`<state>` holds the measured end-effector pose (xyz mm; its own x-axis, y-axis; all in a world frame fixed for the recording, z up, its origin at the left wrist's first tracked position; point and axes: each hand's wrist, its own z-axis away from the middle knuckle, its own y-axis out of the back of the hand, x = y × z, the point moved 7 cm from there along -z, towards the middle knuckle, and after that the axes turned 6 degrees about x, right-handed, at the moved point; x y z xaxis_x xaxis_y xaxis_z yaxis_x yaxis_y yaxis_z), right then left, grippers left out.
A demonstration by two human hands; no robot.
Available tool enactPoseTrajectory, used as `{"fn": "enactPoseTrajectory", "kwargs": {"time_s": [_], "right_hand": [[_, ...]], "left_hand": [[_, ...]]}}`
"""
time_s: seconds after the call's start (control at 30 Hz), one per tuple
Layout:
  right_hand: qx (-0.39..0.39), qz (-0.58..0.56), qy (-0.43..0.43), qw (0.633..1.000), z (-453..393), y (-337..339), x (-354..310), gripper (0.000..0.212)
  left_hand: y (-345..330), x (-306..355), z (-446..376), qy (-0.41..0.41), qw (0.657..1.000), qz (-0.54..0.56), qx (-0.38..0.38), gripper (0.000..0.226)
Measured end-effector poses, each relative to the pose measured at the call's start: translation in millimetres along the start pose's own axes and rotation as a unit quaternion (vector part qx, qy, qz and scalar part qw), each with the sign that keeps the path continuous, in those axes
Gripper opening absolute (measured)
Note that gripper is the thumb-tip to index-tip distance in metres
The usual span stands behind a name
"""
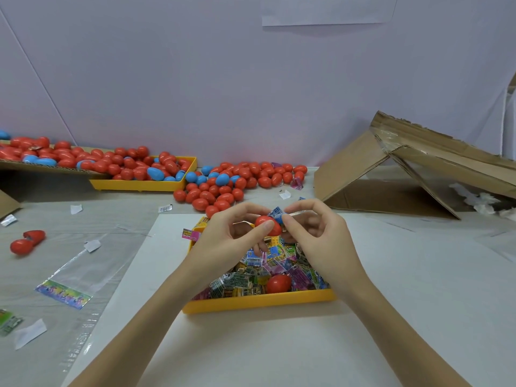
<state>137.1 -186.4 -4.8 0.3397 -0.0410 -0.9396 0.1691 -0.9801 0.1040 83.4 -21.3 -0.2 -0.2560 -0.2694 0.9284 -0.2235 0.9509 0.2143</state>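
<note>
Left hand (223,236) grip: pinches red egg (268,225) | right hand (315,236) grip: pinches blue packet (276,214) | tip: steady egg, tuck packet fully inside

We see only two hands and two forearms of the person, and all of it is bare. The left hand (223,238) and the right hand (315,233) are uncovered, as are both wrists. The left forearm (150,308) and the right forearm (396,317) are uncovered down to the lower edge of the view. Both forearms look slim and smooth, drawn long by the wide lens. The fingers (241,209) are slender. The one nail we can make out, on the left thumb (261,228), is short and plain.
</note>
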Motion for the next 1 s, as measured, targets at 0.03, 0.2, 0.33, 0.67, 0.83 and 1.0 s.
{"fn": "enactPoseTrajectory", "kwargs": {"time_s": [0.03,0.2,0.33,0.67,0.83,1.0], "right_hand": [[0.001,0.007,0.005,1.000,0.0,0.5,-0.5,0.007],[0.013,0.027,0.006,1.000,-1.6,2.3,1.7,0.002],[0.013,0.001,-0.037,0.999,-2.0,2.8,8.4,0.010],[-0.015,-0.016,-0.092,0.995,0.8,-1.4,8.0,0.025],[-0.025,-0.003,-0.080,0.996,1.7,-2.5,5.7,0.020],[-0.033,0.009,-0.065,0.997,3.1,-4.2,2.6,0.016]], "left_hand": [[-0.1,0.0,-0.3,-0.001,1.000,-0.005,0.000,0.023],[-0.7,0.0,-0.9,0.006,1.000,-0.003,0.001,0.025],[-0.9,-0.7,-1.0,0.011,1.000,-0.003,-0.002,0.025],[0.2,1.2,-0.3,0.014,1.000,0.009,-0.004,0.028],[3.3,5.4,0.3,-0.016,1.000,0.006,0.025,0.026],[5.1,8.2,-0.2,-0.036,0.998,0.012,0.043,0.027]]}}
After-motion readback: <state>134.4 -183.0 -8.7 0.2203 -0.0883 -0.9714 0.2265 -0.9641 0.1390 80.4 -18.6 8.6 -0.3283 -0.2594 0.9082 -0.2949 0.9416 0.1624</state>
